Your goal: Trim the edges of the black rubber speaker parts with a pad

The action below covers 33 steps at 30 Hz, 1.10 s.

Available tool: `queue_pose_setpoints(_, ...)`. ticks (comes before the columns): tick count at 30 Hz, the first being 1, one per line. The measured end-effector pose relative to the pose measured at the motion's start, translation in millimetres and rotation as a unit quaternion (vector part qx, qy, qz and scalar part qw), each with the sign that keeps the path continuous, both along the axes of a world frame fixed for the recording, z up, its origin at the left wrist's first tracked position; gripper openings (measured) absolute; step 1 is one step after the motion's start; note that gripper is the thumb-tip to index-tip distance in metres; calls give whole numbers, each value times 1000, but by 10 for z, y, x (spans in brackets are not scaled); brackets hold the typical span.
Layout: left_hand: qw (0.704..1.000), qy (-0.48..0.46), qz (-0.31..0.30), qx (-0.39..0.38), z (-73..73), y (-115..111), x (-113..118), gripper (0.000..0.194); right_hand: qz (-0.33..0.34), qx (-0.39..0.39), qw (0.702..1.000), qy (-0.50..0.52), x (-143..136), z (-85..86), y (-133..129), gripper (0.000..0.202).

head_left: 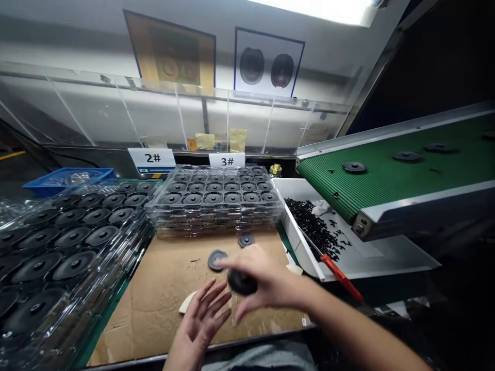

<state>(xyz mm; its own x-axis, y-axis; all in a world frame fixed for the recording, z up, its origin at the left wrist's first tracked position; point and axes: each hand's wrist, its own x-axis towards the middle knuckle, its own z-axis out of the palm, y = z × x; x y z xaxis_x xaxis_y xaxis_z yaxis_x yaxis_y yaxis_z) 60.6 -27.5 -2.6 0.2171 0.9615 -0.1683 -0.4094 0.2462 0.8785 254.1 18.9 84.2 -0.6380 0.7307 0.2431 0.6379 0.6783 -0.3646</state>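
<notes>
Over the cardboard sheet (154, 304), my right hand (263, 278) is closed round a round black plastic disc (240, 283), its thumb and fingers at the disc's edges. My left hand (204, 319) is just left of that disc, palm turned up, fingers spread and holding nothing. Whether its fingertips touch the disc I cannot tell. A second black disc (216, 260) lies on the cardboard by my right fingertips, and a third black disc (246, 240) lies further back. Part of a pale, flat piece (187, 303) shows behind my left hand.
Stacked clear trays (214, 214) of black discs stand at the back, with more disc-filled trays (73, 237) at left. On the right, a white bin (299, 226) holds small black parts beside a red-handled tool (340, 275). A green conveyor (386, 180) carrying discs overhangs it.
</notes>
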Motion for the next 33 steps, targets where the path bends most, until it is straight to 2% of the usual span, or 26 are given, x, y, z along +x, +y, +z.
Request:
queue_pose_setpoints(3,999,-25,30,-21,54,-110,70,86,83,-22,987,134,-348,-257,-242,72)
queue_pose_setpoints(6,996,-33,57,-56,36,-171,23,91,65,-28,980,188,-553,-443,-344,67)
queue_pose_setpoints(9,990,-58,76,-107,-68,-181,-131,84,20,-12,976,218,-680,-626,-389,73)
queue_pose_setpoints(11,981,-98,84,-143,-166,-169,-280,74,-56,-17,979,196,-728,-784,-399,64)
queue_pose_setpoints(14,962,-194,92,-168,-309,-137,-545,58,-173,-56,975,127,-783,-1074,-355,36)
queue_pose_setpoints(16,952,-236,105,-166,-380,-124,-720,52,-188,-78,974,96,-845,-1280,-295,34)
queue_pose_setpoints(20,941,-258,127,-175,-431,-146,-959,53,-158,-105,981,44,-1031,-1598,-194,47)
queue_pose_setpoints(25,924,-299,156,-182,-344,-159,-1015,50,-137,-101,985,19,-1210,-1733,4,38)
queue_pose_setpoints(30,918,-310,164,-186,-293,-103,-1032,54,-140,-106,984,42,-1354,-1705,380,27)
queue_pose_setpoints(33,914,-316,166,-191,-297,-79,-1052,55,-145,-132,978,71,-1402,-1649,414,28)
